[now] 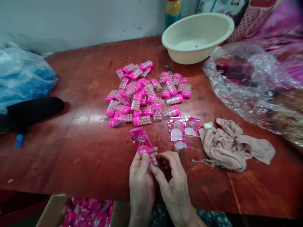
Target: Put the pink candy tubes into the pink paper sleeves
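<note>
My left hand (pixel 142 179) is closed around a small clear container of pink candy balls (pixel 153 158) and a pink printed sachet (pixel 141 140), which covers the container's upper part. At the container's lower end, the thumb and curled fingers of my right hand (pixel 174 179) grip it. Some of those fingertips are hidden. Beyond my hands lies a loose pile of similar candy containers (pixel 136 102) with bright pink caps. Several flat pink sachets (pixel 177 127) are stacked to the right of the pile.
A crumpled beige cloth (pixel 227 148) lies on the red-brown table (pixel 82 151) at right. Behind stand a cream basin (pixel 196 55) and a clear plastic bag (pixel 248 85). At left are a bag of blue items (pixel 23 78) and a black object (pixel 35 110). A carton (pixel 52 211) holds pink packets below.
</note>
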Tool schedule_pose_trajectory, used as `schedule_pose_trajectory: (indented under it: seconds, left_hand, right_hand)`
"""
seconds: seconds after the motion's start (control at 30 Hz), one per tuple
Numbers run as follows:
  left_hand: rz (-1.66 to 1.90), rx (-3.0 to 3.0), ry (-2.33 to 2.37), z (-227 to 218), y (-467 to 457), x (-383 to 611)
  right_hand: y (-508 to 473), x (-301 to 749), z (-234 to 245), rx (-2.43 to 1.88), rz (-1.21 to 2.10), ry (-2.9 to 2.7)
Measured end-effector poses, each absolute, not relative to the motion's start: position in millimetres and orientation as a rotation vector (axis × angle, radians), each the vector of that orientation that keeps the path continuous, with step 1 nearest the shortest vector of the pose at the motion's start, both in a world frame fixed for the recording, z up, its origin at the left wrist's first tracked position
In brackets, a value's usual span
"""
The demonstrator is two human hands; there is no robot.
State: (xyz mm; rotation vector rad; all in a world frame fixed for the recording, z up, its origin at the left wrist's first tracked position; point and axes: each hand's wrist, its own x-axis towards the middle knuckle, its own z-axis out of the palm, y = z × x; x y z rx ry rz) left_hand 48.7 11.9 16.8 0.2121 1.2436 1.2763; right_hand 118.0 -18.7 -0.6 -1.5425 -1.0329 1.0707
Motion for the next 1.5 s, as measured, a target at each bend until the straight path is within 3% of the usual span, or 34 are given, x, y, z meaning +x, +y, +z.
schedule_pose_trajectory:
  seconds: [0.2,0.73,1.0,1.33,1.5]
  left_hand:
    - [1.272,0.216,1.187,24.2,3.2,50.4]
    - [1.223,0.255,1.112,39.9,-25.5,68.0]
    - [1.205,0.317,1.151,41.7,-11.0,46.9]
    - [1.175,0.384,1.282,39.4,-23.0,59.5]
    - [1.121,0.313,1.207,37.9,-22.0,51.8]
  right_hand:
    - [-21.1,118.9,4.7,-1.287,1.429,-1.024]
    - [-44.8,122.2,24.1,-1.355,1.208,-0.965]
    - [-34.0,122.8,24.5,-1.114,1.628,-0.726]
    - [-42.4,113.6,17.5,-1.374,1.313,-0.901]
    - [-35.1,115.0,14.1,-1.356,1.367,-0.918]
